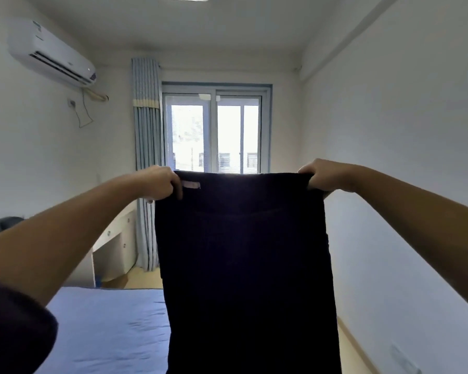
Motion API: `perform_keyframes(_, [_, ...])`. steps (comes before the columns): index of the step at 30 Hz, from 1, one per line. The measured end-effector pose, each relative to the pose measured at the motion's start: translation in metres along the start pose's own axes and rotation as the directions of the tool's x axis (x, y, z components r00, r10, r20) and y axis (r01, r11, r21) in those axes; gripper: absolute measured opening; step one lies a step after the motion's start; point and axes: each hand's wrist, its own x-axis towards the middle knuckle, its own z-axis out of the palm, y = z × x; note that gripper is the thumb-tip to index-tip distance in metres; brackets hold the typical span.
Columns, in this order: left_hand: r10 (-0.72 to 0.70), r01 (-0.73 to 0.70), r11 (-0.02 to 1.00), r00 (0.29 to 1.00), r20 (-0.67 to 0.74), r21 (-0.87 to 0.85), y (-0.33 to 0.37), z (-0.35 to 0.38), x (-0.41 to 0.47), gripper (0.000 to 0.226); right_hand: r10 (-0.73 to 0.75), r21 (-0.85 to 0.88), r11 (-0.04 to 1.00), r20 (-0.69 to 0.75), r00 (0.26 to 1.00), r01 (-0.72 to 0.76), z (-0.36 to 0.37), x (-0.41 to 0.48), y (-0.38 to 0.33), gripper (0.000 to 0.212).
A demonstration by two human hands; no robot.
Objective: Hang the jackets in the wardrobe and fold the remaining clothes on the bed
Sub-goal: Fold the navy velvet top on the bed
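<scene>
I hold the dark garment [243,252] up above the bed [106,327], my left hand [160,183] and right hand [326,175] each clenched on a top corner, so it hangs flat and straight, ready, I judge, for folding on the bed

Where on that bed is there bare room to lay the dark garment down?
The blue bed shows bare sheet from the left sleeve across to the garment, back to its far edge by the desk. What lies behind the garment is hidden. Both hands grip its top edge.
</scene>
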Motion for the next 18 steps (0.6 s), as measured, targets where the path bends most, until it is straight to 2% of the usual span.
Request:
perform_keyframes(3, [-0.041,0.022,0.957,0.997,-0.060,-0.288,0.005,-0.004,0.005,0.058,-0.037,0.234,0.972,0.137,0.990,0.004,-0.007,-0.004,0.006,0.030])
perform_keyframes(6, [-0.062,-0.037,0.799,0.988,-0.144,-0.600,0.016,-0.002,0.010,0.055,-0.109,0.443,0.896,0.230,0.967,-0.004,-0.004,-0.004,0.011,0.018])
perform_keyframes(7, [-0.067,-0.075,0.736,0.981,-0.183,-0.673,0.018,-0.003,0.012,0.051,-0.147,0.480,0.877,0.241,0.960,0.014,-0.004,-0.004,0.012,0.015])
perform_keyframes(8, [-0.036,-0.124,0.727,0.975,-0.218,-0.676,0.019,-0.004,0.011,0.047,-0.189,0.510,0.859,0.236,0.953,0.044,-0.007,-0.004,0.014,0.015])
perform_keyframes(9, [0.024,-0.189,0.758,0.965,-0.262,-0.624,0.017,-0.004,0.009,0.043,-0.232,0.543,0.836,0.218,0.948,0.080,-0.010,-0.006,0.016,0.016])
perform_keyframes(10, [0.145,-0.280,0.851,0.939,-0.313,-0.444,0.011,-0.005,0.007,0.040,-0.266,0.571,0.814,0.196,0.944,0.111,-0.015,-0.007,0.020,0.018])
perform_keyframes(11, [0.311,-0.375,0.912,0.898,-0.311,-0.169,0.005,-0.005,0.005,0.037,-0.285,0.586,0.799,0.179,0.942,0.131,-0.020,-0.009,0.023,0.019])
perform_keyframes(12, [0.454,-0.442,0.891,0.851,-0.264,0.105,-0.002,-0.006,0.002,0.030,-0.299,0.586,0.798,0.177,0.938,0.144,-0.025,-0.011,0.027,0.016])
perform_keyframes(13, [0.551,-0.485,0.823,0.809,-0.205,0.297,-0.009,-0.005,0.000,0.020,-0.306,0.573,0.806,0.194,0.932,0.145,-0.029,-0.013,0.029,0.014])
perform_keyframes(14, [0.612,-0.503,0.751,0.775,-0.162,0.428,-0.015,-0.006,-0.002,0.020,-0.307,0.556,0.820,0.229,0.924,0.135,-0.031,-0.013,0.031,0.020])
perform_keyframes(16, [0.679,-0.505,0.637,0.725,-0.113,0.583,-0.020,-0.008,-0.003,0.048,-0.271,0.495,0.867,0.357,0.894,0.065,-0.033,-0.013,0.031,0.038])
perform_keyframes(18, [0.738,-0.522,0.529,0.673,-0.058,0.669,-0.021,-0.012,-0.004,0.057,-0.222,0.403,0.915,0.485,0.846,0.009,-0.028,-0.014,0.028,0.043])
